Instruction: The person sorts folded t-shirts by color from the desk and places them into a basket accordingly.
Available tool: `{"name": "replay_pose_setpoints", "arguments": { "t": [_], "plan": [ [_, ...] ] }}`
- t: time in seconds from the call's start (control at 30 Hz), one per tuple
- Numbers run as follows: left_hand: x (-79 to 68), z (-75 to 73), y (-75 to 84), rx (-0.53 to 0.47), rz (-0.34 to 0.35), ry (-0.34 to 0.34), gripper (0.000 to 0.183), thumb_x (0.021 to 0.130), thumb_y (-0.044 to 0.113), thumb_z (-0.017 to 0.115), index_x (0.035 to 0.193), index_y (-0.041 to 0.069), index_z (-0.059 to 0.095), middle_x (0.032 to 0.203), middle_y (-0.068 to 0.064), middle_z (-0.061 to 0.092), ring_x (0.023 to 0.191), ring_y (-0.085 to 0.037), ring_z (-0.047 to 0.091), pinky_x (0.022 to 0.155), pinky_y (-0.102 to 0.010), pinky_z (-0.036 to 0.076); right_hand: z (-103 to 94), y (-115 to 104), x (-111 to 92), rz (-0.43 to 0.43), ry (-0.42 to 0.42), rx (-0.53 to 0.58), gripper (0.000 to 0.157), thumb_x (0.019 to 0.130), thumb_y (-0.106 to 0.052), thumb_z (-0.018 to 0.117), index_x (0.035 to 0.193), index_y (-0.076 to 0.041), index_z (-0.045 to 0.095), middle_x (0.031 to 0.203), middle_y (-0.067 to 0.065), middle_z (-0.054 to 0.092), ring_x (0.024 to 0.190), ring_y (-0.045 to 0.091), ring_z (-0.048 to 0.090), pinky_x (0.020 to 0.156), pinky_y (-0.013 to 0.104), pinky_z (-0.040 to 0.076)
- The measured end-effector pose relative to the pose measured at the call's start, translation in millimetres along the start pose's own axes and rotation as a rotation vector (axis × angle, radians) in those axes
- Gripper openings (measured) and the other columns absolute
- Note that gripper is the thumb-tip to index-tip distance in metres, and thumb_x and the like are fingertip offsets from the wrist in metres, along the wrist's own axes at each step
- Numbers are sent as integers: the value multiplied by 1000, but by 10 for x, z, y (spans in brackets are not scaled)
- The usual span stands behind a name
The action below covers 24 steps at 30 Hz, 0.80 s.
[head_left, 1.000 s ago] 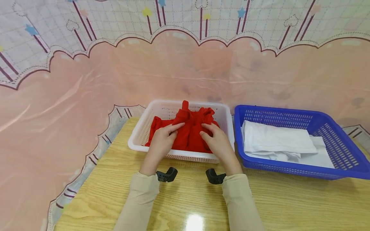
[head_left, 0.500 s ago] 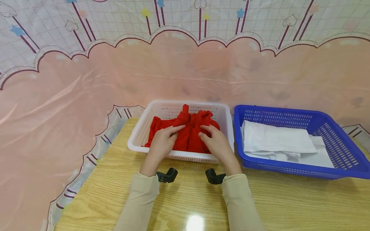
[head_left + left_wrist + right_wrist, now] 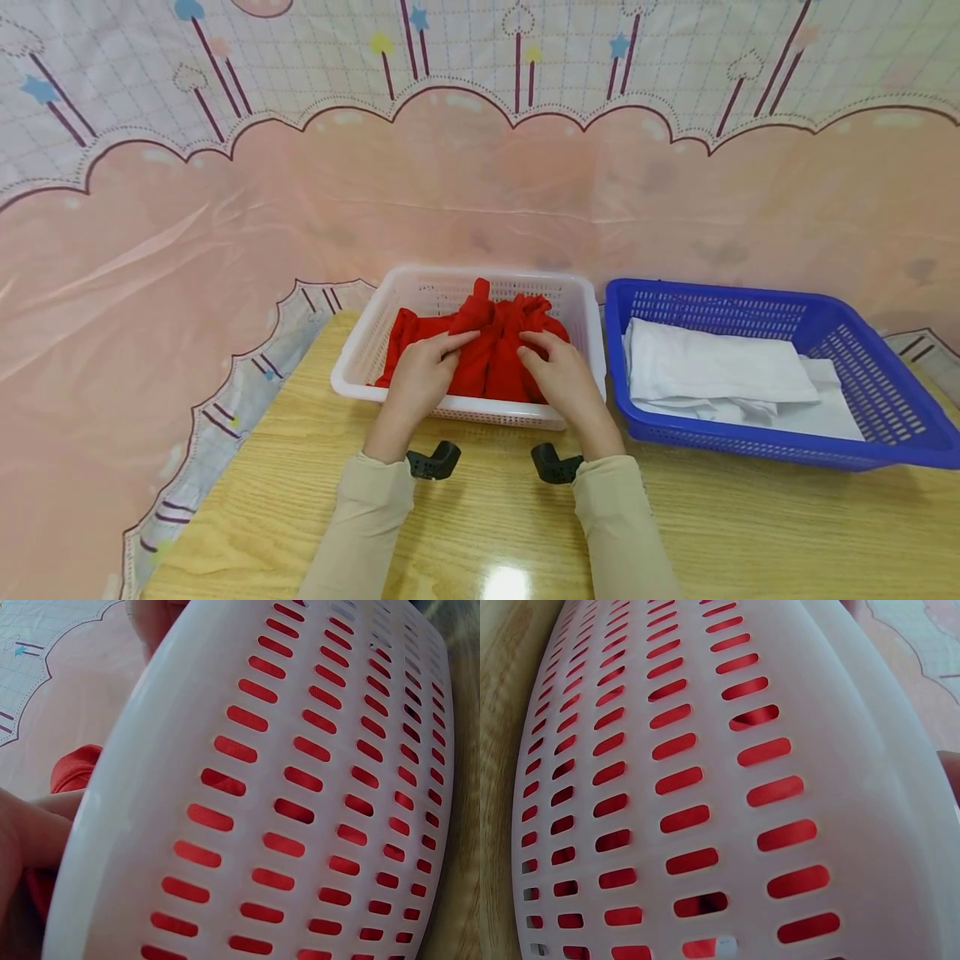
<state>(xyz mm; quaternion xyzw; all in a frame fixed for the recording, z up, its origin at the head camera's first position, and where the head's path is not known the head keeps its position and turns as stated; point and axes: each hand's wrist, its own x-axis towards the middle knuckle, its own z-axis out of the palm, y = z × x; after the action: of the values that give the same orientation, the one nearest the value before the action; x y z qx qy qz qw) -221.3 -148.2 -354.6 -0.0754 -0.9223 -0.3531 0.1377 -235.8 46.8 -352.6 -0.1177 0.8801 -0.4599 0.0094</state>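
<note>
A bunched red cloth (image 3: 498, 358) lies in folds in a white plastic basket (image 3: 352, 367), with one narrow end sticking up at the back. My left hand (image 3: 423, 367) reaches over the front rim and rests on the cloth's left side, its index finger extended and the thumb apart. On the other side my right hand (image 3: 558, 367) touches the folds with relaxed, slightly bent fingers. The lower fingers of both hands are hidden. Both wrist views mostly show the slotted basket wall (image 3: 247, 787), with red behind the holes.
To the right of the white basket stands a blue basket (image 3: 750, 442), holding a folded white cloth (image 3: 720, 362) and more white fabric. Both baskets stand on a wooden table (image 3: 480, 525). A patterned pink curtain (image 3: 480, 183) hangs close behind.
The red cloth's raised end has sunk a little into the basket, and both hands have lowered slightly with it. The head view has also shifted slightly. The blue basket has stayed put.
</note>
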Motion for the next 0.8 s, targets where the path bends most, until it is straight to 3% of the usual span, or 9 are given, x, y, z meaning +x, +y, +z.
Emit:
{"name": "replay_pose_setpoints", "arguments": {
  "t": [0.13,0.33,0.53,0.73,0.8],
  "plan": [
    [-5,5,-5,-2,1,5,37,88,7,48,116,26,62,108,-1,60,41,-17,34,43,-27,35,6,9,0,1,7,11,39,91,-33,47,127,-18,51,134,3,42,124,25,34,100,48,26],
    [-6,4,-10,2,-2,9,36,88,8,47,117,25,61,120,0,55,42,-16,35,44,-27,35,7,12,0,4,13,25,39,91,-33,47,127,-19,51,131,3,45,124,25,35,100,48,26],
    [5,3,-16,6,-17,-1,35,89,10,46,117,26,61,96,1,60,40,-16,35,44,-28,36,13,9,0,11,18,23,40,91,-33,48,128,-20,49,131,3,45,124,25,35,99,49,27],
    [6,12,-20,50,-9,-5,35,89,11,47,117,26,61,114,2,57,50,-17,40,49,-28,37,11,12,-3,8,14,9,41,91,-33,47,129,-19,48,131,4,45,123,26,36,99,49,27],
    [4,14,-21,58,-3,-2,35,89,10,47,117,25,61,113,1,57,53,-17,41,50,-28,37,11,11,-3,9,10,9,41,91,-33,47,129,-19,49,131,4,45,123,26,36,99,49,27]
  ]
}}
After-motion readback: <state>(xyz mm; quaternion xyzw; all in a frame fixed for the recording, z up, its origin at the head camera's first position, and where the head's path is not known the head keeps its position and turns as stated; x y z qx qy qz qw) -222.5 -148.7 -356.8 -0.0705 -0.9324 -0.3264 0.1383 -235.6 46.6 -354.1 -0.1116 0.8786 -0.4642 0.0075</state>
